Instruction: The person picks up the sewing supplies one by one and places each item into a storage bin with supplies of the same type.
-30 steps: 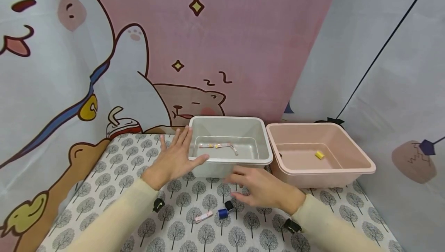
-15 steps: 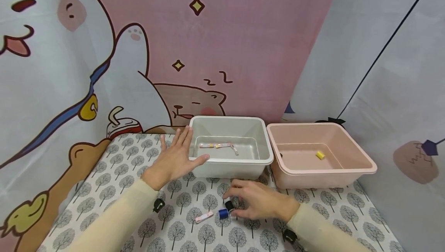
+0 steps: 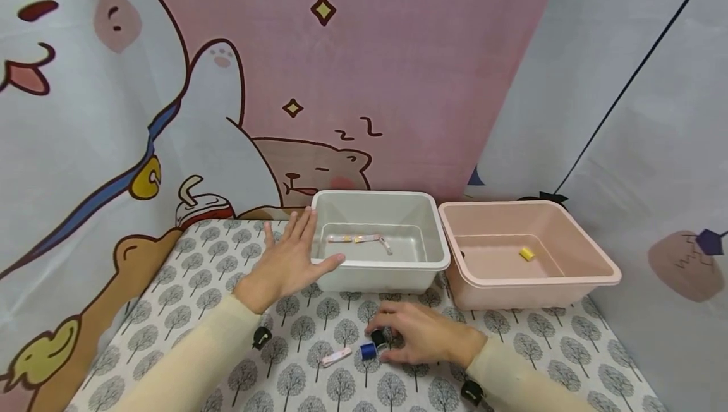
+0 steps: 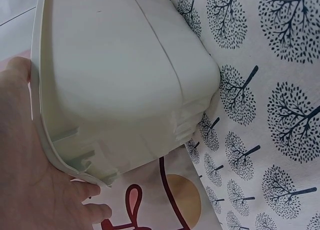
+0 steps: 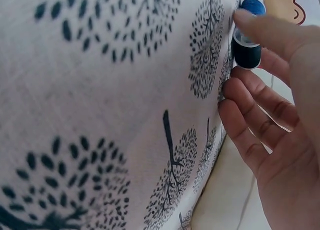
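Note:
My left hand (image 3: 284, 270) rests with straight, spread fingers on the left rim of the light grey bin (image 3: 375, 278); the left wrist view shows the rim against the palm. My right hand (image 3: 423, 333) is low over the tablecloth, thumb and forefinger around a spool of black thread (image 5: 247, 56). Just left of it lies a spool of blue thread (image 3: 368, 352). The thumb partly covers the black spool in the right wrist view, and the other fingers are bent near the cloth. A small pale pink patterned strip (image 3: 337, 356) lies left of the blue spool.
Several small patterned strips (image 3: 366, 238) lie in the grey bin. Right beside it stands a pink bin (image 3: 534, 295) with a yellow spool (image 3: 527, 254) and a dark bit at its left wall. The tree-print tablecloth (image 3: 273, 387) runs back to a cartoon-print curtain (image 3: 398, 83).
My right hand has come down from beside the grey bin's front to the black spool, its thumb and forefinger now around it. The left hand keeps its place on the rim.

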A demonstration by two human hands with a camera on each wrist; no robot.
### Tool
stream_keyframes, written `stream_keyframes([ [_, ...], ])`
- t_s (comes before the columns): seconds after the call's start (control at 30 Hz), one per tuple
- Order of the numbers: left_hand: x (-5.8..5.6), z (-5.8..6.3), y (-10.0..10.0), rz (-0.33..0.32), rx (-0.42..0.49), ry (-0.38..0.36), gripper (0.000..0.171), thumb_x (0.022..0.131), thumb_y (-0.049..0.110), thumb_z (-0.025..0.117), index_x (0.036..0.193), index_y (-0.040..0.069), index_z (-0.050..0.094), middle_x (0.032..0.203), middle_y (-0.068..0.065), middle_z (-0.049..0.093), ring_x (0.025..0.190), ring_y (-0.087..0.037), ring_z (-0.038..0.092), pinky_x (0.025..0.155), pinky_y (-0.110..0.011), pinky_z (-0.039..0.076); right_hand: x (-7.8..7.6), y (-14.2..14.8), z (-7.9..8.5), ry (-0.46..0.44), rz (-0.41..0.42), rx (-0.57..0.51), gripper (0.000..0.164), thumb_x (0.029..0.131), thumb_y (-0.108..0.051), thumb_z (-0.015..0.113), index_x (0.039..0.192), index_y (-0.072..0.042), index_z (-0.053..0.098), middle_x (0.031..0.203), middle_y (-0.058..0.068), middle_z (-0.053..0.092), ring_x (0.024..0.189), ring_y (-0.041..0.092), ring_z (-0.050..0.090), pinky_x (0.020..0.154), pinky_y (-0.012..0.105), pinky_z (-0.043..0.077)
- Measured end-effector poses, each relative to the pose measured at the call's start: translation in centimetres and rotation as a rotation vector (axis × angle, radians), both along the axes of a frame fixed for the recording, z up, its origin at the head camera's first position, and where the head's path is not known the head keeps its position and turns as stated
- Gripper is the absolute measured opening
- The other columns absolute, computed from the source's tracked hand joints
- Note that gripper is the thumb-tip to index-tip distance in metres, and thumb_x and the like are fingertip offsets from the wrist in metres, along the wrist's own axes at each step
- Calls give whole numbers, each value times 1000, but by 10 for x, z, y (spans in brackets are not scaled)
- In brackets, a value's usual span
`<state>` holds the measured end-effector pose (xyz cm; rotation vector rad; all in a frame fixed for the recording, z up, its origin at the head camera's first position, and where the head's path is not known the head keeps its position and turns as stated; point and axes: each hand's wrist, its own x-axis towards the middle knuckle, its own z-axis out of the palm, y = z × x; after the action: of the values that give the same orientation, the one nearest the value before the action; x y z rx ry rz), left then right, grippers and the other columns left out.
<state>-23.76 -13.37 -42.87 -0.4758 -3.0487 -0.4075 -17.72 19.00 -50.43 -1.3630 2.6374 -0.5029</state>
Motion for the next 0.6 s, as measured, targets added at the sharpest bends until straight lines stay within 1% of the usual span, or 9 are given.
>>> stream_keyframes([
  [0.2, -1, 2, 1, 2, 4, -10, 128, 102, 102, 33, 188, 14, 0, 198, -5, -7, 186, -40, 1, 138, -84, -17, -3, 1, 1, -22, 34, -61, 32, 104, -30, 91, 135, -24, 83, 125, -10, 75, 89, -9, 63, 80, 11, 56],
  [0.27, -2, 3, 1, 4, 1, -10, 128, 102, 102, 32, 189, 14, 0, 198, -4, -7, 186, -39, 1, 138, -84, -17, -3, 2, 2, -30, 38, -78, 31, 104, -29, 91, 134, -23, 83, 123, -9, 75, 90, -9, 63, 80, 10, 56],
  [0.4, -1, 2, 0, 7, -4, -12, 127, 103, 101, 34, 188, 15, -2, 198, -4, -8, 186, -39, 0, 138, -84, -17, -2, 6, 1, -14, 38, -87, 32, 104, -29, 91, 134, -22, 83, 121, -9, 75, 92, -8, 64, 82, 10, 56],
  [0.5, 0, 2, 0, 6, 1, -8, 126, 103, 100, 36, 188, 14, 0, 198, -5, -8, 185, -39, -1, 138, -84, -17, -1, 10, 1, 1, 43, -97, 32, 104, -28, 91, 134, -20, 83, 122, -9, 75, 93, -7, 66, 83, 9, 57],
  [0.6, 1, 1, 0, 5, 6, 1, 127, 103, 100, 36, 188, 13, 1, 198, -6, -6, 185, -40, 0, 138, -85, -16, 0, 13, 3, -4, 45, -113, 32, 104, -26, 91, 134, -18, 83, 124, -7, 75, 93, -6, 69, 83, 9, 58],
])
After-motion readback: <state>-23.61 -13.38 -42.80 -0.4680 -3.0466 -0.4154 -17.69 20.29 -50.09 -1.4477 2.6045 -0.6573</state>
